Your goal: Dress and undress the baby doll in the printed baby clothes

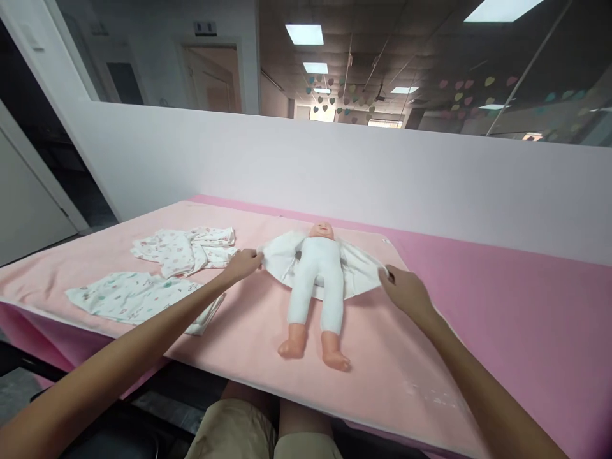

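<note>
A baby doll [318,274] in white pants lies on its back, feet toward me, on the pink cloth. Under and beside it a white jacket [361,271] is spread open, with its sleeves out to the sides. My left hand [245,262] is closed on the end of the jacket's left side. On the right, my right hand [406,290] pinches the other end of the jacket. The jacket's middle is hidden behind the doll's body.
Left of the doll lie a folded printed top [184,250] and printed pants [129,298]. The light pink cloth [248,338] covers a table with a darker pink cover [526,306]. Behind the table stands a white wall [335,166] with glass above it.
</note>
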Demonstrator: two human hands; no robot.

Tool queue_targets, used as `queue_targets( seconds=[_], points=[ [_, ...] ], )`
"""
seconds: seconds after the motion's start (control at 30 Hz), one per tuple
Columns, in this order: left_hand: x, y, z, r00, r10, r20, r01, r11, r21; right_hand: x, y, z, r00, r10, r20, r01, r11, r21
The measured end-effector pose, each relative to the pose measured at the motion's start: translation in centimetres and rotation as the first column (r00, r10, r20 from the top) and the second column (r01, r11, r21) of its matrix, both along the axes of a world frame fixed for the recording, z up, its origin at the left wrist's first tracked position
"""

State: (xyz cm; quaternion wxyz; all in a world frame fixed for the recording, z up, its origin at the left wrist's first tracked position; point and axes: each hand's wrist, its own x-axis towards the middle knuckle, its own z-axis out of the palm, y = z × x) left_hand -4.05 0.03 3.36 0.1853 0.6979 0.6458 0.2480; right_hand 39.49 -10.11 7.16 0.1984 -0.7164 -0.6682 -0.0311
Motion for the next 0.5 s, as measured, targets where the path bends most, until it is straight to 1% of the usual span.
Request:
queue_targets(
  seconds=[0.03,0.07,0.1,0.13,0.17,0.23,0.3,0.33,0.37,0.4,0.43,0.47,0.5],
  points=[
    [-1.8,0.0,-0.7,0.997,-0.017,-0.079,0.013,0.999,-0.048,1.8,-0.5,-0.4,1.0,-0.023,-0.009,0.022,0.993,-0.114],
    [-3.2,-0.1,-1.5,0.989,-0.028,-0.148,0.019,0.998,-0.064,3.4,-0.9,-1.0,0.999,-0.038,-0.01,0.034,0.972,-0.232],
    [-4.1,-0.3,-2.2,0.979,-0.034,-0.201,0.024,0.998,-0.052,4.5,-1.3,-1.6,0.998,-0.065,0.003,0.063,0.953,-0.296],
    [-4.5,-0.3,-2.7,0.972,-0.025,-0.234,0.025,1.0,-0.006,5.1,-1.6,-2.2,0.996,-0.085,0.015,0.086,0.944,-0.318],
    [-4.4,-0.3,-3.1,0.968,-0.009,-0.251,0.026,0.998,0.064,5.2,-1.7,-2.8,0.995,-0.094,0.019,0.096,0.945,-0.314],
    [-2.9,0.1,-3.3,0.968,0.002,-0.251,0.056,0.973,0.224,4.0,-1.3,-3.7,0.997,-0.076,0.0,0.074,0.971,-0.226],
    [0.0,1.3,-2.9,0.97,-0.045,-0.238,0.128,0.929,0.347,1.7,0.2,-4.2,0.999,0.006,-0.037,-0.009,0.997,-0.078],
    [1.6,2.1,-2.5,0.969,-0.084,-0.231,0.169,0.911,0.378,0.4,1.3,-4.4,0.997,0.064,-0.046,-0.064,0.998,0.016],
    [3.2,3.1,-2.1,0.967,-0.121,-0.223,0.202,0.9,0.387,-0.8,2.6,-4.5,0.991,0.125,-0.048,-0.12,0.988,0.097],
    [4.8,4.2,-1.7,0.965,-0.15,-0.217,0.223,0.901,0.371,-1.9,4.1,-4.6,0.984,0.17,-0.053,-0.16,0.975,0.156],
    [6.1,5.4,-1.4,0.962,-0.169,-0.215,0.235,0.914,0.332,-2.8,5.7,-4.6,0.98,0.188,-0.063,-0.175,0.969,0.177],
    [7.3,6.6,-1.1,0.96,-0.18,-0.214,0.237,0.93,0.28,-3.5,7.3,-4.6,0.982,0.173,-0.07,-0.159,0.972,0.175],
    [8.2,7.7,-0.9,0.958,-0.19,-0.216,0.238,0.945,0.225,-3.9,8.9,-4.6,0.985,0.152,-0.077,-0.139,0.98,0.145]
  ],
)
